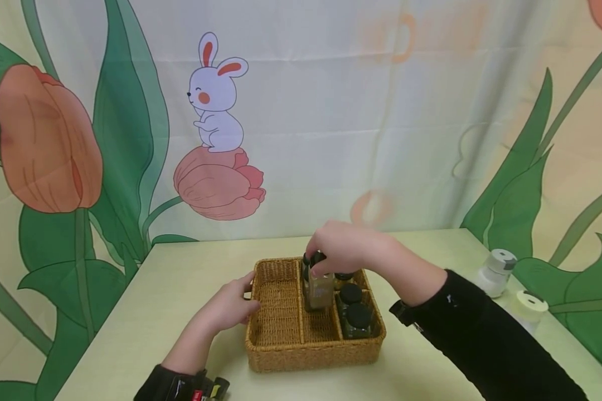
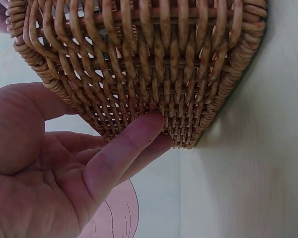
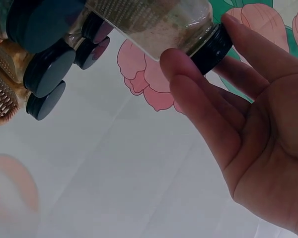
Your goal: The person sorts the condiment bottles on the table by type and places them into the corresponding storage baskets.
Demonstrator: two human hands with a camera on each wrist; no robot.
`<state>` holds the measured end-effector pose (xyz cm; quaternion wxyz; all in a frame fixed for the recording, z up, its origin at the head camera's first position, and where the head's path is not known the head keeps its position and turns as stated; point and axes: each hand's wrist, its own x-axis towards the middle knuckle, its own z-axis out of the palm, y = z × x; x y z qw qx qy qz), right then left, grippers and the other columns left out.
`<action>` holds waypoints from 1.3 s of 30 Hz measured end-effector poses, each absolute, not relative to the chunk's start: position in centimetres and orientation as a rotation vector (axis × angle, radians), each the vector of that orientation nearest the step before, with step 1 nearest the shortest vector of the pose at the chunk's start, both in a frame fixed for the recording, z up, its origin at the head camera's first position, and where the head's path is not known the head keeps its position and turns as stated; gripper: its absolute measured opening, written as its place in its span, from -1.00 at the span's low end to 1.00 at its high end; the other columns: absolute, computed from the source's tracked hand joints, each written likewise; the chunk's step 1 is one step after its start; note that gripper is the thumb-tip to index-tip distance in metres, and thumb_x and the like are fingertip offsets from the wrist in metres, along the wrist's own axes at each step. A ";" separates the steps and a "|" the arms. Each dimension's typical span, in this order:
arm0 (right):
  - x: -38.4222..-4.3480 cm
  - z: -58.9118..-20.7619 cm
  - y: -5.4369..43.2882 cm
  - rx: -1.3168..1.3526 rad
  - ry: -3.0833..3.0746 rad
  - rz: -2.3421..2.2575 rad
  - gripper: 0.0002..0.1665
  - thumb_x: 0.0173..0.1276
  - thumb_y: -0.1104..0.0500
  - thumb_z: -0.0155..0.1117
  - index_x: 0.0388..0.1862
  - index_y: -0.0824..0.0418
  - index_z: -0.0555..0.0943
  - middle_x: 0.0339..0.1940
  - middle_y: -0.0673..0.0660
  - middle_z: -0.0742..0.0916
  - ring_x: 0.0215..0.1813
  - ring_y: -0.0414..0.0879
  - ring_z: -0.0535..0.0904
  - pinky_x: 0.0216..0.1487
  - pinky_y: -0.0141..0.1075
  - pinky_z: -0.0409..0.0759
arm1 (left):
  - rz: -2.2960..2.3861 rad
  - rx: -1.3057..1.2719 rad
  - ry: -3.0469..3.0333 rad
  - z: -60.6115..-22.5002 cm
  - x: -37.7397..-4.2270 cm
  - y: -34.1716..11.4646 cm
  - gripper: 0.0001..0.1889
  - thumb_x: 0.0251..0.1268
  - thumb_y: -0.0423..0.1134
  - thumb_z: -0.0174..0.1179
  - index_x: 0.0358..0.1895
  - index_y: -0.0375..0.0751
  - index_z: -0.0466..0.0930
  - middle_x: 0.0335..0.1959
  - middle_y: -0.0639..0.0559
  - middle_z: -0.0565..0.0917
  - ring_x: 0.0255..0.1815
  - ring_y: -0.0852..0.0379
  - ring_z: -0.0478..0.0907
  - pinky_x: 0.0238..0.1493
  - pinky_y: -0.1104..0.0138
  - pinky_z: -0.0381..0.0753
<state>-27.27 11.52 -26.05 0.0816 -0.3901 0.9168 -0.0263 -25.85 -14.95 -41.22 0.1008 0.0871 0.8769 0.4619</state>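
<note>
My right hand pinches a clear spice jar by its black lid, thumb and fingers on opposite sides. The jar hangs over the middle section of a woven wicker basket; print and brownish contents show through its wall in the right wrist view. My left hand grips the basket's left side, thumb at the rim, with fingers against the outer weave. More black-lidded jars stand in the right-hand section, and another dark-lidded one is partly hidden behind the held jar.
The basket's left section shows bare weave. Two white-topped containers stand at the table's right side, beside my right sleeve. A printed curtain with tulips and a rabbit hangs behind the pale table.
</note>
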 end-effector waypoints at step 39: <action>-27.3 -31.0 10.2 -1.101 2.726 0.001 -0.65 0.40 -0.01 0.41 0.07 0.13 0.74 -0.09 0.01 0.77 -0.17 -0.15 0.68 -0.08 -0.21 0.66 | 1.377 0.250 2.577 -41.3 -25.9 -15.0 -0.16 0.31 -0.46 0.19 0.63 -0.32 0.01 0.39 -0.52 0.37 -0.06 -0.09 0.70 -0.32 0.16 0.76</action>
